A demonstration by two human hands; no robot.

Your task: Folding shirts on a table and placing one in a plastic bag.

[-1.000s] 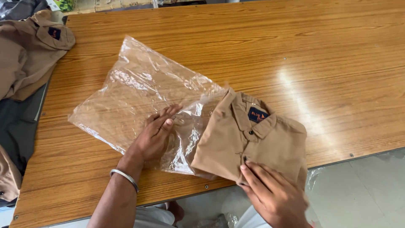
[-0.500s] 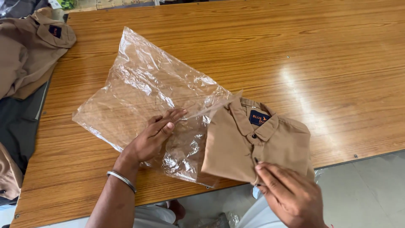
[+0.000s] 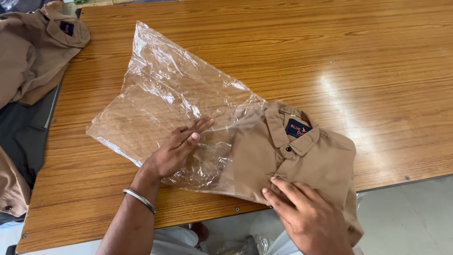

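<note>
A folded tan shirt (image 3: 302,160) with a dark blue collar label lies near the table's front edge, collar end just inside the mouth of a clear plastic bag (image 3: 160,99). The bag lies crinkled and flat on the wooden table (image 3: 377,71), stretching up and left. My left hand (image 3: 177,148) presses flat on the bag beside the shirt, fingers apart; a metal bangle circles that wrist. My right hand (image 3: 309,215) rests with fingers spread on the shirt's lower front, next to the button placket.
A pile of loose tan shirts (image 3: 33,52) lies at the far left on a dark surface (image 3: 21,137), off the table's left edge. The table's front edge runs just under my hands, with grey floor (image 3: 415,217) beyond at the lower right.
The shirt's collar end has slid left, further under the bag's opening. My right hand moved left with the shirt; my left hand stayed pressed on the bag.
</note>
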